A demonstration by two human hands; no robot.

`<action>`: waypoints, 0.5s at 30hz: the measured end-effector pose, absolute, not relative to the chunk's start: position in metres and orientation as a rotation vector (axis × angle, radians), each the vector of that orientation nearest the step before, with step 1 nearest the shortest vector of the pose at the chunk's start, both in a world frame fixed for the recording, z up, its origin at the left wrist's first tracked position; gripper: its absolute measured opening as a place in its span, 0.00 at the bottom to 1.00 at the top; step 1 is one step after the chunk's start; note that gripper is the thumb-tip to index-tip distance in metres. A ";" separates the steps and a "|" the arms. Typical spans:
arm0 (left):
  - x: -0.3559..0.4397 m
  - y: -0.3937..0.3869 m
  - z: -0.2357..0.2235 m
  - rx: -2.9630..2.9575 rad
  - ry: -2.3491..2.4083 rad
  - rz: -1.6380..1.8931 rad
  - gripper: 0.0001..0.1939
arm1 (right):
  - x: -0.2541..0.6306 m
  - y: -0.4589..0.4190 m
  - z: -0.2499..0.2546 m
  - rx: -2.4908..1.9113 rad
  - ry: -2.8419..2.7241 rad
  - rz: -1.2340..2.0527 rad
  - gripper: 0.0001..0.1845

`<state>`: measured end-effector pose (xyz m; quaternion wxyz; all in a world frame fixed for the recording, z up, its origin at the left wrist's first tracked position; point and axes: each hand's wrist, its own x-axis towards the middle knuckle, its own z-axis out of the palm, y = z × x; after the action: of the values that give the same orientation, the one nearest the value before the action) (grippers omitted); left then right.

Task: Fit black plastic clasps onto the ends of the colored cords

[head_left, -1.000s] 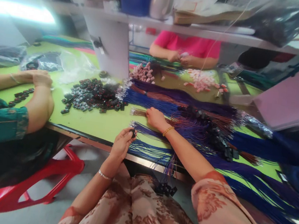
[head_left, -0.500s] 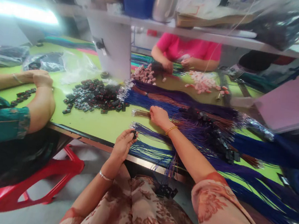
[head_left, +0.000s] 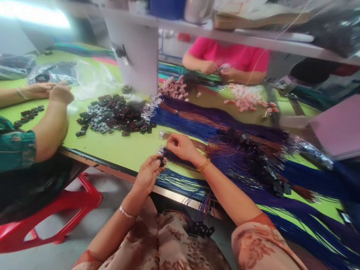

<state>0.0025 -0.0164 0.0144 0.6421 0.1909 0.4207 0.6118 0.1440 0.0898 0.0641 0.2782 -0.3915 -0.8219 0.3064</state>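
Observation:
Close to the table's front edge, my left hand (head_left: 147, 173) is closed, pinching a small black connector housing (head_left: 161, 161) between thumb and fingers. My right hand (head_left: 183, 148) hovers just above and to the right of it, thumb and fingertips pressed together; whatever they grip is too small to make out. Under and beside the right hand lie thin brown wires (head_left: 203, 145) with metal terminals at their left ends. A purple-blue wire bundle (head_left: 181, 158) runs just below that hand, and blue wires (head_left: 176, 183) spread along the front edge.
A heap of black connector housings (head_left: 115, 114) lies left of the wires on the green table (head_left: 124, 147). Wired black housings (head_left: 269, 173) sit to the right; others hang over the edge (head_left: 199, 229). Co-workers sit left and opposite. Pink housings (head_left: 175, 88) lie beneath the shelf (head_left: 248, 41).
My right hand has come left and slightly toward me, from the brown wire ends to near my left hand. My left hand stays put with its housing. Both co-workers' hands have shifted.

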 end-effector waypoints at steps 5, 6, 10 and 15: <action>0.007 -0.013 0.017 0.424 0.930 1.390 0.11 | 0.162 0.052 0.059 -1.005 -2.162 0.970 0.07; 0.008 -0.013 0.017 0.419 0.927 1.377 0.11 | 0.163 0.048 0.057 -1.001 -2.169 0.962 0.07; 0.011 -0.012 0.015 0.408 0.928 1.338 0.10 | 0.166 0.044 0.051 -1.009 -2.195 0.885 0.05; 0.010 -0.012 0.013 0.424 0.921 1.342 0.10 | 0.166 0.044 0.047 -1.010 -2.240 0.802 0.04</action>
<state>0.0100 -0.0121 0.0133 0.6667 0.1879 0.4083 0.5945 0.1662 0.0444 0.0469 0.2747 -0.3759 -0.8332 0.2983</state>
